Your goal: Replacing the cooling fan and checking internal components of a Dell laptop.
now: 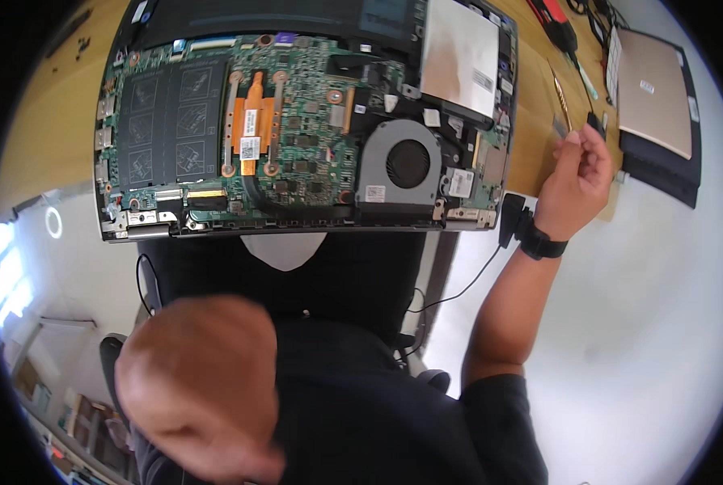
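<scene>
An opened laptop [297, 105] shows its green board, copper heat pipe [250, 121], round fan [406, 162] and silver drive [458, 56]. Right of it, my right hand [580, 174] rests at the desk edge, thumb and fingertips pinched on a slim gold-coloured metal tool [563, 101], beside a small black item [594, 121]. A black band is on that wrist. My left hand [196, 380] is a blurred shape low in the view, below the laptop and close to the camera; its fingers are too smeared to make out.
A wooden desk [539, 145] holds a red-and-black tool [551, 24], cables and a gold panel [653, 89] on a dark one at right. A black plug [513, 217] with a cable hangs by the laptop's right corner. My lap [337, 283] is below the desk edge.
</scene>
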The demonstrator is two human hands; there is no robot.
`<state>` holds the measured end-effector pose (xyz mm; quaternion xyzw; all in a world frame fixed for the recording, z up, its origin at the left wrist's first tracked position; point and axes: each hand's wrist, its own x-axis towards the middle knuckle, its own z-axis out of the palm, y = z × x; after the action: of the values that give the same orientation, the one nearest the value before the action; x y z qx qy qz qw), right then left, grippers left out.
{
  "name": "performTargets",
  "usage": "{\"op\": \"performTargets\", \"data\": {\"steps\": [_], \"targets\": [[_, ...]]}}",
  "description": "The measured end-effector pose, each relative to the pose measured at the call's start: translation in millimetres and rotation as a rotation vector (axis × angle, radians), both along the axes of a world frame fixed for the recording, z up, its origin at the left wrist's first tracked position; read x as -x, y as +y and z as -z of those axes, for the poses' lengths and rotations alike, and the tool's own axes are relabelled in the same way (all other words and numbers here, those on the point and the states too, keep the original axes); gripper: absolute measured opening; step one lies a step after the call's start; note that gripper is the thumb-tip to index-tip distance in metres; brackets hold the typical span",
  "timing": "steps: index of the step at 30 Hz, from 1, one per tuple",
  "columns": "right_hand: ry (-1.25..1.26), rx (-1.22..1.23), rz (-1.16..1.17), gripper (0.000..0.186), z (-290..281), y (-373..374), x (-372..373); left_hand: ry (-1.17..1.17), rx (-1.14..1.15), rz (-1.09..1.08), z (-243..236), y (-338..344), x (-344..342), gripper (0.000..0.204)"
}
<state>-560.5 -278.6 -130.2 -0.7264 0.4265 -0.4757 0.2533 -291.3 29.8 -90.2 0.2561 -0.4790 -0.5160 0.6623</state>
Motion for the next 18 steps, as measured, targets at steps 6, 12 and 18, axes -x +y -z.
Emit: {"op": "performTargets", "data": {"steps": [6,12,18], "targets": [[-0.148,0.066,-0.048,0.025,-73,27,5,-0.766,-0.145,-0.513,-12,-3,21,0.023],[-0.09,0.242,-0.44,0.029,-128,79,-2,-1.007,-0.214,-0.674,-1,-23,35,0.033],[0.222,0.234,-0.731,0.026,-125,122,-57,-1.035,-0.265,-0.738,6,-22,43,0.045]]}}
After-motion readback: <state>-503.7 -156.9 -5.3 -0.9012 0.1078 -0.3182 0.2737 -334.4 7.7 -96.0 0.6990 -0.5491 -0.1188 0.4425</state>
